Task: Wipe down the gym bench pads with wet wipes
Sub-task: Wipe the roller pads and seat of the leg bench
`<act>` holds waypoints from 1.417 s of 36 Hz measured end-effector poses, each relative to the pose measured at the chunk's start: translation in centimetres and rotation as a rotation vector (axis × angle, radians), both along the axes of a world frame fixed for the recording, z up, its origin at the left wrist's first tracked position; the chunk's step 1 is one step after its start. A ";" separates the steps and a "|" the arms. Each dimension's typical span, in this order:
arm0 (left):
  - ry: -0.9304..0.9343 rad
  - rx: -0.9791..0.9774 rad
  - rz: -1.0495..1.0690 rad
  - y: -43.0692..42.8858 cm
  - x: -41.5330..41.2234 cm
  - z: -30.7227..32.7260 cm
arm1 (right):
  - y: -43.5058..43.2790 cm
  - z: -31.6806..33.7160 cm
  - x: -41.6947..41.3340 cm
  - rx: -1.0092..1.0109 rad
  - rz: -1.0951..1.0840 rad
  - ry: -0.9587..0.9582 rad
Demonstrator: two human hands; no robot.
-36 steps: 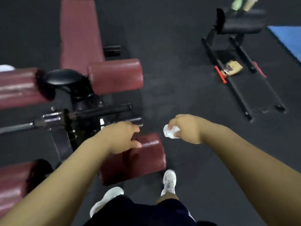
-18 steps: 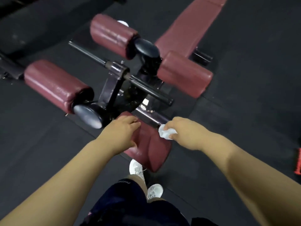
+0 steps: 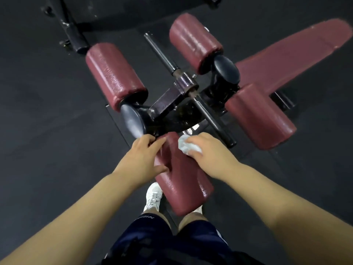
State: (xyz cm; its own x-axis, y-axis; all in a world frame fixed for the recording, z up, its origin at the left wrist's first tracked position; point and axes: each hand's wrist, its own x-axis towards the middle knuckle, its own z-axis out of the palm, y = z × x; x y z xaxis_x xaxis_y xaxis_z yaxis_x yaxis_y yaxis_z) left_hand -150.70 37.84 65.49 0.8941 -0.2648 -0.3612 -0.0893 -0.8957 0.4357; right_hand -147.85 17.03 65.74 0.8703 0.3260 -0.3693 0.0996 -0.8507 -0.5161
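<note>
right now the right hand pinches a balled wet wipe on the nearest roller pad; left hand grips its side (fingers curled). the pad may spin under pressure, skipping its underside

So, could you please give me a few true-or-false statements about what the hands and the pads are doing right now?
1. The right hand presses a crumpled white wet wipe onto the nearest maroon roller pad. True.
2. The left hand hangs free of that pad. False: it grips the pad's side.
3. Four maroon roller pads are in view. True.
4. The wipe is spread flat over the long bench pad. False: it is bunched under the right hand's fingers, on the roller pad.
5. The person wears white shoes. True.
</note>
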 end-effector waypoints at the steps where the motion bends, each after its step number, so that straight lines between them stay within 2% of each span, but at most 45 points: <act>1: 0.007 -0.006 0.032 -0.1 -0.3 -0.1 | 0.2 0.0 0.6 0.016 0.024 -0.014; 7: 0.033 -0.070 0.352 -1.5 -2.7 -0.3 | 1.5 0.2 3.4 0.084 0.228 -0.046; 11: 0.042 -0.103 0.538 -3.1 -4.9 -0.9 | 2.7 -0.7 4.7 0.098 0.400 -0.141; 19: 0.042 -0.216 0.701 -5.7 -8.6 -2.0 | 2.7 -2.6 3.5 0.193 0.611 -0.301; 26: 0.079 -0.259 0.723 -5.9 -10.3 -2.4 | -2.5 -2.1 -2.2 0.281 0.697 -0.254; 32: 0.102 -0.277 0.660 -4.9 -10.6 -2.2 | -6.1 -2.2 -5.1 0.303 0.698 -0.191; 37: 0.031 -0.234 0.596 -4.6 -10.2 -2.2 | -3.4 -2.9 -2.9 0.308 0.683 -0.333; 41: -0.014 -0.238 0.612 -5.1 -9.1 -1.8 | 1.4 -3.4 1.9 0.308 0.488 -0.390; 44: -0.026 -0.214 0.617 -5.5 -7.8 -1.2 | 3.0 -3.5 4.1 0.268 0.330 -0.347; 47: 0.044 -0.149 0.598 -6.4 -6.7 -0.9 | 2.6 -3.3 3.8 0.280 0.250 -0.274; 51: 0.147 -0.054 0.541 -7.4 -6.5 -1.0 | -0.4 -3.1 1.1 0.309 0.317 -0.240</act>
State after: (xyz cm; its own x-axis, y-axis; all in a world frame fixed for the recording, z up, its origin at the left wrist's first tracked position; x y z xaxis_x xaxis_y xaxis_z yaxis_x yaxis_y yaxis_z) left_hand -157.24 30.43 64.46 0.8488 0.1957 -0.4912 0.4417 -0.7730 0.4553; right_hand -146.76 16.60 62.64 0.7592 0.6506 -0.0154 0.4750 -0.5701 -0.6703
